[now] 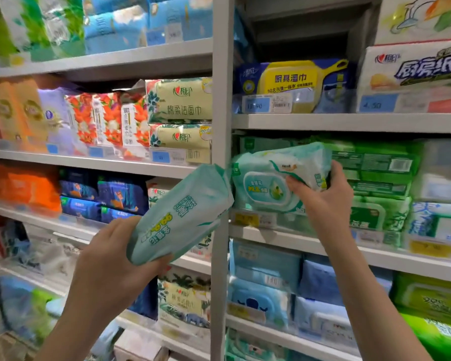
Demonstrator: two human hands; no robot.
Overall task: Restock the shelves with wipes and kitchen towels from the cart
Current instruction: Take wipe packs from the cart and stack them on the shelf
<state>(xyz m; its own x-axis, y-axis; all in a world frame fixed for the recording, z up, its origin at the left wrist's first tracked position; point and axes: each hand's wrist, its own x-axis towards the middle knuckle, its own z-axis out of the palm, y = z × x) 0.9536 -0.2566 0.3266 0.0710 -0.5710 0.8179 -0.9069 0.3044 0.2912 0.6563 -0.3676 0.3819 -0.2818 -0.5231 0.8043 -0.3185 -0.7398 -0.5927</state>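
Note:
My left hand (pixel 110 267) grips the lower end of a pale green wipes pack (pixel 185 212), which tilts up to the right in front of the shelf upright. My right hand (pixel 323 199) holds a second pale green wipes pack (pixel 266 181) by its right end, thumb on the front, at the left end of the middle right shelf (pixel 297 237). This pack faces outward with its lid showing. Darker green wipes packs (pixel 375 175) are stacked just behind and right of it.
A grey upright post (pixel 221 126) splits the shelving into two bays. Kitchen wipes (pixel 292 84) and kitchen towel packs (pixel 414 74) sit on the shelf above. Blue wipes (pixel 266 282) fill the shelf below. Tissue packs (pixel 180 100) fill the left bay.

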